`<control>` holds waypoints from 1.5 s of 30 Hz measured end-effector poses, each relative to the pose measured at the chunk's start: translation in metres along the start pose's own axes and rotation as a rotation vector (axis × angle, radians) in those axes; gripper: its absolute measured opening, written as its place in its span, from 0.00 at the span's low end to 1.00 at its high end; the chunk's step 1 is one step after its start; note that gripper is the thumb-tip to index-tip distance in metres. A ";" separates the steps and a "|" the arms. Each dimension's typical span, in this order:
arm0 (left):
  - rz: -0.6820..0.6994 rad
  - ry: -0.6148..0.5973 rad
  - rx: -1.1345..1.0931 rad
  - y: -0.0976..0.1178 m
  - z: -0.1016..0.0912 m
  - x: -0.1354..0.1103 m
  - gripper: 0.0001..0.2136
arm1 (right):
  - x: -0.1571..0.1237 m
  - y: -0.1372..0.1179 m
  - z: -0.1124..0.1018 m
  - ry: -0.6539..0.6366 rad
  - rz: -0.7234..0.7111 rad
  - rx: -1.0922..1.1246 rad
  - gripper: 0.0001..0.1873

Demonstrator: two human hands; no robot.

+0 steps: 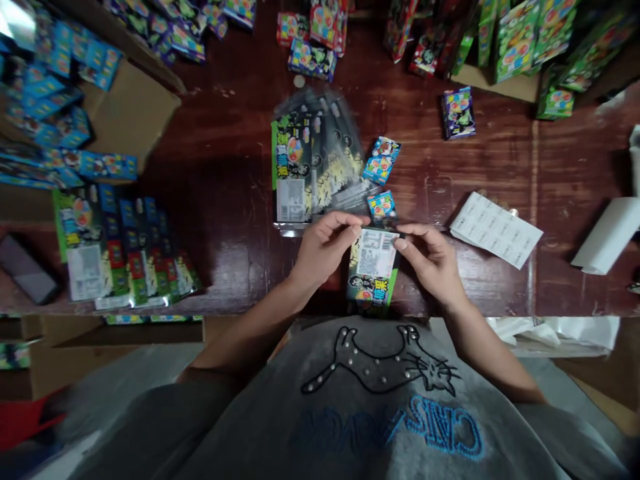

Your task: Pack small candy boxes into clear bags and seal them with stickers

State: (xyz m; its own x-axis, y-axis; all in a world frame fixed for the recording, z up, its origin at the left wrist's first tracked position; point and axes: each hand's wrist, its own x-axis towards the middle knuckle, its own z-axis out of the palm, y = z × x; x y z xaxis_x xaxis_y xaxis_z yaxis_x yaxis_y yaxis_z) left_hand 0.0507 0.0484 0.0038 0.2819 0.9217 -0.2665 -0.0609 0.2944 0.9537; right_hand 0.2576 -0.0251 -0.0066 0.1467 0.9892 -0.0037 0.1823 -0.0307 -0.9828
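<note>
Both hands hold one printed plastic packet (374, 270) at the near edge of the dark wooden table (225, 187). My left hand (325, 247) pinches its top left corner. My right hand (430, 257) pinches the top right corner, fingers pressed on its white label. Just beyond the hands lies a small blue box (382, 206), and another blue box (381, 160) sits farther back. A fanned pile of empty clear packets (313, 167) lies behind my left hand.
A row of filled packets (120, 250) lies at the near left. An open cardboard box (115, 113) of blue boxes stands far left. A white label sheet (496, 229) and white paper (607, 237) lie at right. Green and red boxes (520, 40) crowd the back.
</note>
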 end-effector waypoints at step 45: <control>0.173 -0.921 0.652 -0.009 0.150 0.073 0.05 | 0.070 0.035 -0.220 -0.252 -0.226 -0.822 0.12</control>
State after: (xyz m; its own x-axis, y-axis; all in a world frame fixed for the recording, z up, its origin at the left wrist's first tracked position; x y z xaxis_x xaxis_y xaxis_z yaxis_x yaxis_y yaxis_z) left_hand 0.2152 0.0755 -0.0037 0.9299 0.3222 -0.1773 0.2653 -0.2540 0.9301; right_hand 0.4886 0.0118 -0.0006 -0.1783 0.9832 0.0387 0.8356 0.1720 -0.5217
